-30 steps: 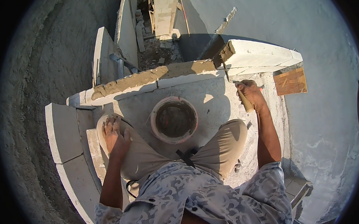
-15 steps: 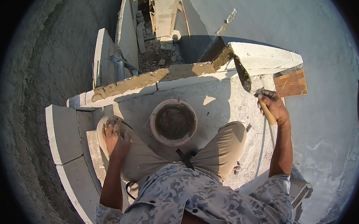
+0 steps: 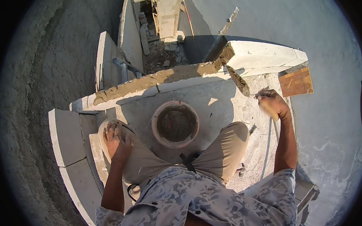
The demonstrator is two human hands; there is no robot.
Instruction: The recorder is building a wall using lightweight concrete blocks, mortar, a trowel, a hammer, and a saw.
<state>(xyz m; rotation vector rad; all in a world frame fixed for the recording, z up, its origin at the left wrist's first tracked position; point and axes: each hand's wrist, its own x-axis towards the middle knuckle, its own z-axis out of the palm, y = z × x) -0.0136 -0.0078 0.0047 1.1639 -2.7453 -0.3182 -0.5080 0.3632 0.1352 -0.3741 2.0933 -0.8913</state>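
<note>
My right hand is closed round the wooden handle of a trowel, held out at the right. Grey mortar coats the trowel's blade, whose tip is close to the end of the raised white block. A mortar smear covers that block's end face. Along the top of the low block wall runs a thick bed of wet mortar. My left hand rests open on my left knee, fingers spread, with nothing in it. Between my knees stands a round bucket with dark mortar inside.
White blocks stack along my left side. A brown board leans near the grey wall at the right. Beyond the low wall, a narrow space holds rubble and a metal profile. A bare earth bank rises at far left.
The trowel blade has turned and dropped slightly, its tip shifting left towards the block's end. My right hand has tilted a little with it. My left hand stays on the knee.
</note>
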